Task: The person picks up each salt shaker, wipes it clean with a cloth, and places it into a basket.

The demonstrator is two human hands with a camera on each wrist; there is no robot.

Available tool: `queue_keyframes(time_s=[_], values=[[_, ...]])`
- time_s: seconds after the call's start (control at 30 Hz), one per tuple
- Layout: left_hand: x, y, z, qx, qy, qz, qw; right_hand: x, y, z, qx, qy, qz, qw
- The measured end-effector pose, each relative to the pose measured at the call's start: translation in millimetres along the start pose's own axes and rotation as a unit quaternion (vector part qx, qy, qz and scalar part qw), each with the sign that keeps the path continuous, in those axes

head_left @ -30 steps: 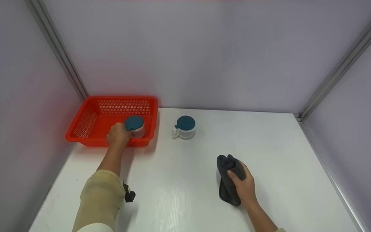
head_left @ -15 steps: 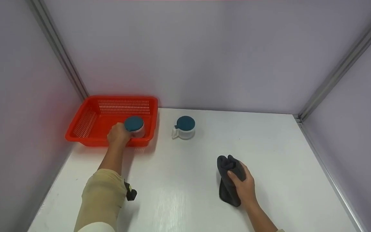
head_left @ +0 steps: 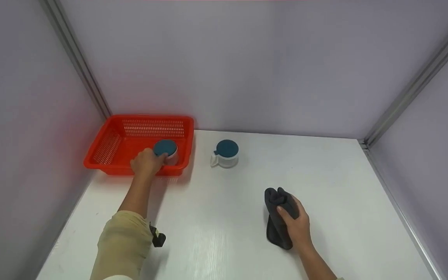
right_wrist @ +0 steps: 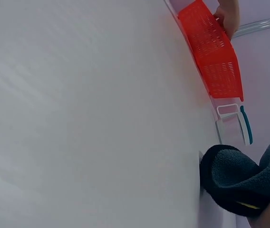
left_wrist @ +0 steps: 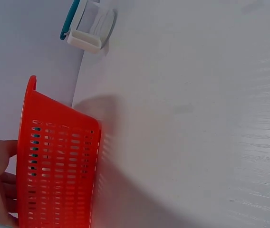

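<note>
White table (head_left: 216, 210) stretches between the 2 hands and back to the wall (head_left: 228, 70). A red basket (head_left: 111, 168) surrounds 1 lidded jar (head_left: 165, 147); the 2nd jar (head_left: 227, 149) stands just beside it. The left hand (head_left: 145, 162) crosses the near rim, thumb against the first jar; whether its fingers grip, I can't tell. The right hand (head_left: 298, 227) clamps a dark cloth (head_left: 275, 230) between thumb and fingers.

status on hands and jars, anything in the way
Left hand at teal-lidded jar in red basket, grip unclear. Right hand gripping dark cloth. Second jar outside, upright. Possible snag: basket's near rim.
</note>
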State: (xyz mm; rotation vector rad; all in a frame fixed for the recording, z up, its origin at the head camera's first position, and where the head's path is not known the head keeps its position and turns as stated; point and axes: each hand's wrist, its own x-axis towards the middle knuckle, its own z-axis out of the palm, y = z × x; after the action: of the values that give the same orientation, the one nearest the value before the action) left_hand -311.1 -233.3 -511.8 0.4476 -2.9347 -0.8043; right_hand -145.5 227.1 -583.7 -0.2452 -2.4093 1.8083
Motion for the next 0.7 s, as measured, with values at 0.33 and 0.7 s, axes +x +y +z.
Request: queue_keyframes(time_s=[0.33, 0.7], values=[[-25.4, 29.4, -5.1, -0.11, 0.12, 0.123, 0.9789, -1, 2, 0, 0.002, 0.005, -0.002, 1.0], [-54.4, 80.8, 19.8, -0.207, 0.084, 0.249, 0.9423, -4, -4, -2, 0.015, 0.006, -0.004, 1.0]])
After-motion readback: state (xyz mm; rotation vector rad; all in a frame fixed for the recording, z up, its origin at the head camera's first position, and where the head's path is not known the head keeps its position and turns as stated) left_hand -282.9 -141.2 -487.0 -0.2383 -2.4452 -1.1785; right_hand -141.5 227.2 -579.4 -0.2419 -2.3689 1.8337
